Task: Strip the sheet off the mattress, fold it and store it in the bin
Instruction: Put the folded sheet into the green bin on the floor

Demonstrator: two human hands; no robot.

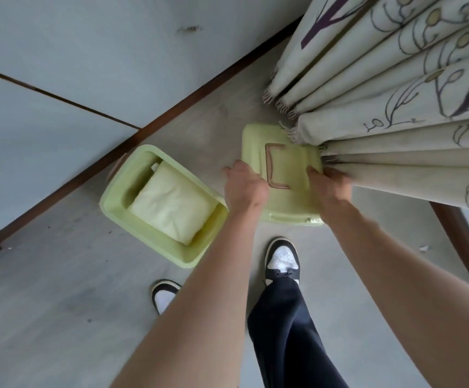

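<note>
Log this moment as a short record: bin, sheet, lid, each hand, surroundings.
bin: light green, open, on the floor by the wall
sheet: folded, pale, lying inside the bin
lid: green, brown handle, off the bin, beside it under the curtain's hem
left hand: grips the lid's left edge
right hand: grips the lid's right edge
curtain: patterned, pleated, hanging at right
task state: sheet stored, bin not yet covered

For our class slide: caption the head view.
Both hands grip the bin lid beside the open bin holding the folded sheet.
</note>
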